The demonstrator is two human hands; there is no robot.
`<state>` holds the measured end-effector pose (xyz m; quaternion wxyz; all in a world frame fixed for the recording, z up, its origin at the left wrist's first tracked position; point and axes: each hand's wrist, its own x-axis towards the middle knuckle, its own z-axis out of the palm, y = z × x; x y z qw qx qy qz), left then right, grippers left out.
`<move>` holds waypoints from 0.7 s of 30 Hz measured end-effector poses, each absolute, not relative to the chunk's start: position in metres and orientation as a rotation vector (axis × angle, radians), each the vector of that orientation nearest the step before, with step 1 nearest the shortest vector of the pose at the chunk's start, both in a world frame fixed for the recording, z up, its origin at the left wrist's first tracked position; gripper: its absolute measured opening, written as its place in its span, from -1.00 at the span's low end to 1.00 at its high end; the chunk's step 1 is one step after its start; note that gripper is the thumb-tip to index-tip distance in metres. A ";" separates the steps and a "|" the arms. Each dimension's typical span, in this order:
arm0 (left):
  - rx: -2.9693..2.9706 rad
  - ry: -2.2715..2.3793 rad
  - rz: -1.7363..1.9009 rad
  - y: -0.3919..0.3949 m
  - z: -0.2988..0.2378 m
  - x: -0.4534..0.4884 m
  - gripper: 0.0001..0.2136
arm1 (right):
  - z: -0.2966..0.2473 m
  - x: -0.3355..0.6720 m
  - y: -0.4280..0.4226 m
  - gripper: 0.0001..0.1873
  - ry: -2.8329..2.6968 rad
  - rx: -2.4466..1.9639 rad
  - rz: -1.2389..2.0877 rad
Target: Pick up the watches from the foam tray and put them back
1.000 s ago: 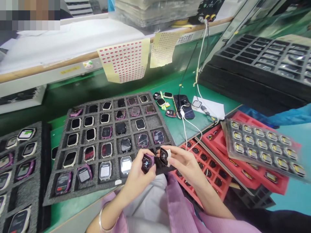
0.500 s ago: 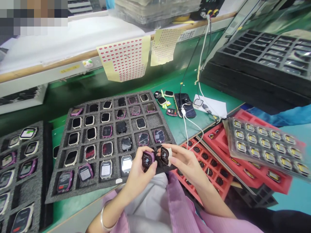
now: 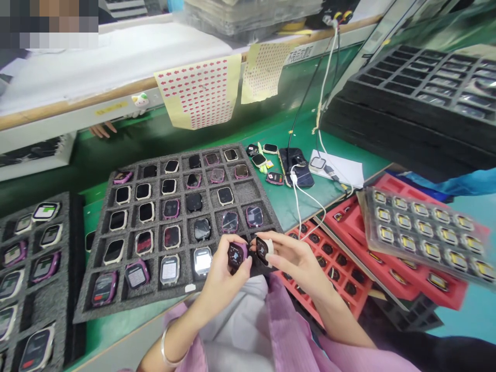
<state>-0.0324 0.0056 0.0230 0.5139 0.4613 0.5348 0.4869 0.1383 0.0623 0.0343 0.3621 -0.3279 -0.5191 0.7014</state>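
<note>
Hands side by side at near edge of the grey foam grid tray: left hand grips purple-cased smartwatch body, right hand grips cream-cased smartwatch body, screens toward the wearer, empty tray cells just beyond.

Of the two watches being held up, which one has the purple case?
The purple watch in the left hand. The watch in the right hand has a cream-white case instead; both screens are dark.

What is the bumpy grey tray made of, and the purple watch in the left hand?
The grey tray looks like soft foam: its walls are matte, speckled and rough-edged. The purple watch in the left hand seems to be a smooth plastic case around a dark, shiny screen, probably glass; I cannot be sure.
</note>
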 end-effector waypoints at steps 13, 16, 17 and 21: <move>1.120 1.271 1.174 0.004 0.022 -0.032 -0.77 | 0.035 0.137 0.063 -0.64 -1.363 -0.886 1.773; 1.170 1.279 1.165 0.005 0.024 -0.033 -0.79 | 0.033 0.137 0.063 -0.68 -1.378 -0.867 1.762; 1.195 1.284 1.157 0.005 0.025 -0.033 -0.79 | 0.033 0.137 0.063 -0.69 -1.380 -0.867 1.757; 1.221 1.299 1.162 0.006 0.026 -0.034 -0.78 | 0.032 0.137 0.063 -0.70 -1.365 -0.876 1.755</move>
